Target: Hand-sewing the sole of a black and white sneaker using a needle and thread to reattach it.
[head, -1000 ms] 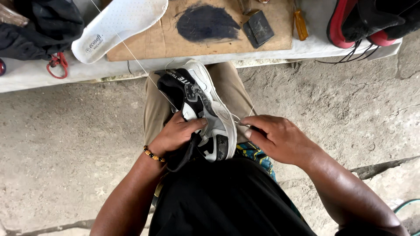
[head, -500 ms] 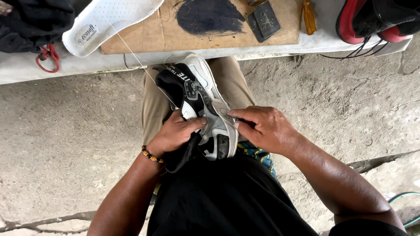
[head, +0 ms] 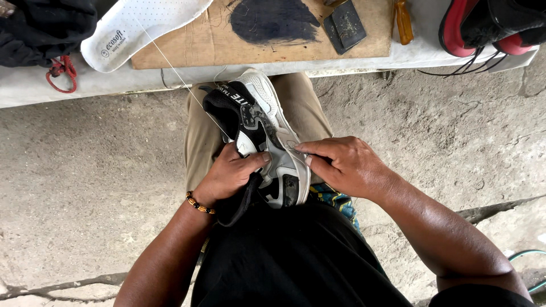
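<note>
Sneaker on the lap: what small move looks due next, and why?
Probably pull the thread snug with the right hand. It runs slack up from the sneaker, which the left hand steadies, while the right fingertips press the sole edge.

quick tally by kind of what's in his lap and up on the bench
shoes: 2 - sneaker in lap, held by left hand and right hand; red and black shoe on bench
insole: 1
board: 1
black block: 1
orange-handled tool: 1
dark cloth: 1
red cord: 1
total: 8
</note>
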